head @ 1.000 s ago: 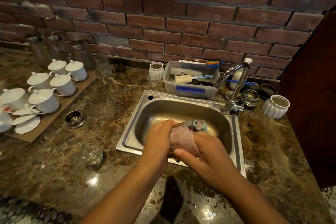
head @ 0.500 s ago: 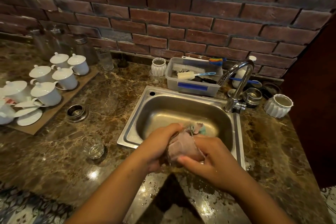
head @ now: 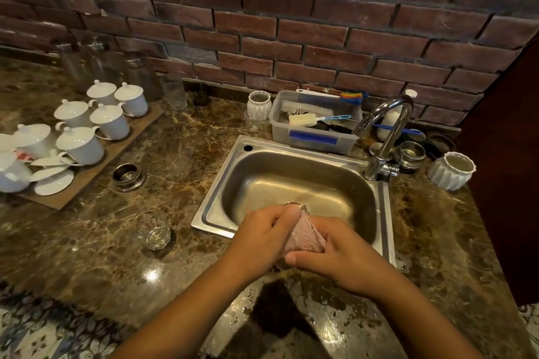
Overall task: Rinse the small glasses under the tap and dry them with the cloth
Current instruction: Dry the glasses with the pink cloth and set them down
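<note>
pink cloth (head: pixel 304 239) pressed on glass (head: pixel 296 205) over sink (head: pixel 213 214)

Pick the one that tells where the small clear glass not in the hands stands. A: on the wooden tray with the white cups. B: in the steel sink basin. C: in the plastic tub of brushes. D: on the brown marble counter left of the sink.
D: the small clear faceted glass stands on the brown marble counter, left of the stainless steel sink.
</note>
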Tool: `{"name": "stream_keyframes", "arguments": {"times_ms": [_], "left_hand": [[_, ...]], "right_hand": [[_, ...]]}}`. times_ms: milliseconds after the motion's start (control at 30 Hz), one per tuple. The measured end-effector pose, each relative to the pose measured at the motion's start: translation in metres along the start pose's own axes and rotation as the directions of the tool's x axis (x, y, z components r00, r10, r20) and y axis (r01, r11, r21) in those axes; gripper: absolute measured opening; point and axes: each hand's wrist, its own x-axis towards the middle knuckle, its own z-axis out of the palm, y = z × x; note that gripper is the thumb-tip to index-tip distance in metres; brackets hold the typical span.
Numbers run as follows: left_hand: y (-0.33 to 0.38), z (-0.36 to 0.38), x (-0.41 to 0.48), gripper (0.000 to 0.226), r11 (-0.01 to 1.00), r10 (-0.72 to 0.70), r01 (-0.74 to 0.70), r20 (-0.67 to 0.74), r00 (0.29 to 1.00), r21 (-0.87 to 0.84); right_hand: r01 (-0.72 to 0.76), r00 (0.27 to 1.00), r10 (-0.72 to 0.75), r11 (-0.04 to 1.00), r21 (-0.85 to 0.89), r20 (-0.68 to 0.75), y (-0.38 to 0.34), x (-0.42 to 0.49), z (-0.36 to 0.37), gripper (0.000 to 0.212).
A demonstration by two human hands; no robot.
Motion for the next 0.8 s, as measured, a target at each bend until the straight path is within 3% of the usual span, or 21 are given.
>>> {"name": "stream_keyframes", "arguments": {"times_ms": [67,133,200,233,267,333,400,467,567,667,800], "left_hand": [[-0.002,-0.007,0.0,0.042,0.973,-0.112,0.157,0.247,0.963,-0.169],[-0.003,-0.014,-0.005,0.047,0.865,-0.162,0.367,0.501,0.85,-0.343],[-0.007,-0.018,-0.01,0.044,0.758,-0.131,0.48,0.618,0.775,-0.441],[-0.008,-0.018,-0.011,0.04,0.74,-0.125,0.491,0.623,0.772,-0.46],[-0.01,-0.018,-0.012,0.038,0.755,-0.142,0.475,0.595,0.791,-0.452],[-0.013,-0.016,-0.01,0.045,0.879,-0.214,0.369,0.443,0.871,-0.301],[-0.018,-0.015,-0.007,0.063,0.966,-0.224,0.251,0.28,0.933,-0.064],[-0.023,-0.015,-0.008,0.083,0.977,-0.212,0.21,0.198,0.957,0.035],[-0.031,-0.014,-0.013,0.107,0.97,-0.241,0.239,0.046,0.969,0.046],[-0.044,-0.012,-0.018,0.113,0.961,-0.277,0.275,-0.077,0.958,-0.04],[-0.062,-0.01,-0.026,0.115,0.948,-0.308,0.291,-0.145,0.94,-0.13]], "right_hand": [[0.009,0.993,-0.011,1.0,0.02,0.116,-0.001,0.0,-0.004,0.014],[0.014,0.976,-0.031,0.997,0.079,0.217,-0.006,0.0,-0.004,0.017],[-0.006,0.955,-0.031,0.992,0.126,0.294,-0.01,0.003,-0.005,0.017],[-0.025,0.948,-0.018,0.991,0.132,0.318,-0.01,0.005,-0.005,0.018],[-0.054,0.943,0.012,0.991,0.118,0.332,-0.01,0.008,-0.007,0.02],[-0.123,0.938,0.103,0.992,0.039,0.331,-0.008,0.016,-0.01,0.028],[-0.165,0.942,0.182,0.983,-0.085,0.282,-0.005,0.022,-0.01,0.035],[-0.2,0.96,0.227,0.966,-0.162,0.166,-0.004,0.026,-0.003,0.043],[-0.2,0.978,0.191,0.97,-0.135,-0.078,0.0,0.024,0.02,0.047],[-0.157,0.932,0.137,0.987,-0.032,-0.336,0.01,0.019,0.052,0.05],[-0.109,0.867,0.181,0.978,0.178,-0.465,0.021,0.023,0.083,0.05]]}}
